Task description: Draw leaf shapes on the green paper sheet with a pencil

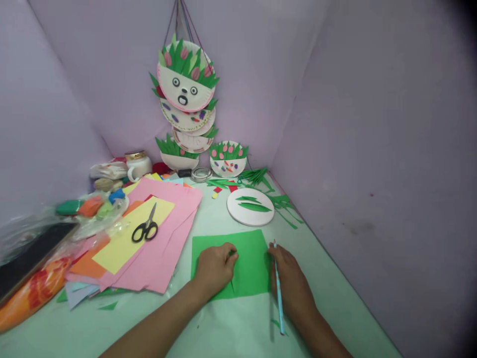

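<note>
A green sheet of paper (251,268) lies flat on the table before me. Over its left half rests my left hand (216,268), closed, with the fingers curled and the thumb near the index finger; whether anything is between them is hidden. Just below that hand a short dark line shows on the sheet. My right hand (292,281) is closed on a light blue pencil (278,298) at the sheet's right edge. The pencil's upper end points away from me and its lower end toward the table's front. Beyond the sheet, a white round plate (246,219) carries green leaf-shaped cutouts (255,207).
Black scissors (145,230) lie on yellow paper (108,258) atop pink sheets (179,223) at left. Plastic-wrapped clay (91,205) and a white mug (139,168) are behind. Decorated paper plates (186,89) hang at the corner. Green strips (285,203) lie along the right wall.
</note>
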Motion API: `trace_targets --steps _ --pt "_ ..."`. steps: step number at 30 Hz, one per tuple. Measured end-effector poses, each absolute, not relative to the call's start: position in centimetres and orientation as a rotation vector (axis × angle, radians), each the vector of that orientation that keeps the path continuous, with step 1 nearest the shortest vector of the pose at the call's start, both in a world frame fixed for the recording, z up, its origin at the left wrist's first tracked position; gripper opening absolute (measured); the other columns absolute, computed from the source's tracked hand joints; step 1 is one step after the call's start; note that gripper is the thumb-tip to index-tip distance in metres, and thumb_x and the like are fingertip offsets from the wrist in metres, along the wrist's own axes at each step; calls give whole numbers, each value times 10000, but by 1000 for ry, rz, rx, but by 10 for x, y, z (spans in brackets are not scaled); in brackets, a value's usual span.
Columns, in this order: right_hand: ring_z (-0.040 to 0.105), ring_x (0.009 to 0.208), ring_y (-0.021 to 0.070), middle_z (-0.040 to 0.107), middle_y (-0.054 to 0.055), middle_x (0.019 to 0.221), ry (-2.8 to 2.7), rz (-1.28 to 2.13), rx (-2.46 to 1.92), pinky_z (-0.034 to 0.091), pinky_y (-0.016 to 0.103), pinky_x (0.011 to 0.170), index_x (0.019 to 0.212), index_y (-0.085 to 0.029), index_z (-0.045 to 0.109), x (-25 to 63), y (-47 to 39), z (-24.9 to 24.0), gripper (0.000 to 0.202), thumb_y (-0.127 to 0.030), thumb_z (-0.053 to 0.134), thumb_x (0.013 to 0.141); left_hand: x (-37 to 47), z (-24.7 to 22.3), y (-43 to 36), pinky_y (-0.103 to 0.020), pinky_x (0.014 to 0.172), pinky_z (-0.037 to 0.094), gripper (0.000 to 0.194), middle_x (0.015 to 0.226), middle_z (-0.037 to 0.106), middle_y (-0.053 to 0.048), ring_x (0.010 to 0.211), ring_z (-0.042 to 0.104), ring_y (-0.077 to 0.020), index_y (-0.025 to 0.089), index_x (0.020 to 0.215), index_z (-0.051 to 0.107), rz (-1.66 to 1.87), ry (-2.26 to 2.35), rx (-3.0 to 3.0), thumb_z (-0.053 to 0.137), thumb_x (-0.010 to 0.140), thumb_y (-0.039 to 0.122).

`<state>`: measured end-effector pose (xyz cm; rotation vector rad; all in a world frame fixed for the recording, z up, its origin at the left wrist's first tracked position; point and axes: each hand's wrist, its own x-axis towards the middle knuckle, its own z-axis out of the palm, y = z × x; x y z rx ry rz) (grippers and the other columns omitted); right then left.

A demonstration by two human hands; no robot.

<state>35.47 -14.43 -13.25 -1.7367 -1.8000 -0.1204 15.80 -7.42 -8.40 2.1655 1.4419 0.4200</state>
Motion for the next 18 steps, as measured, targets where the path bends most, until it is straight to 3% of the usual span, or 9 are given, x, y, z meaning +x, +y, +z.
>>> trace_targets --steps 13,18 --pt "599 1107 271 616 148 1200 -1753 -104 -1699 546 464 893 1198 -208 524 358 -143 -139 435 -37 442 807 161 -87 -70 -250 601 338 179 677 672 35 657 617 -157 243 829 661 414 1387 2177 486 865 232" --pt "599 1120 266 629 153 1210 -1807 -155 -1730 551 451 888 1161 -165 552 362 -144 -143 384 -42 406 828 160 -92 -69 -253 597 329 179 676 665 34 651 609 -158 241 824 652 415 1374 2174 476 849 222"
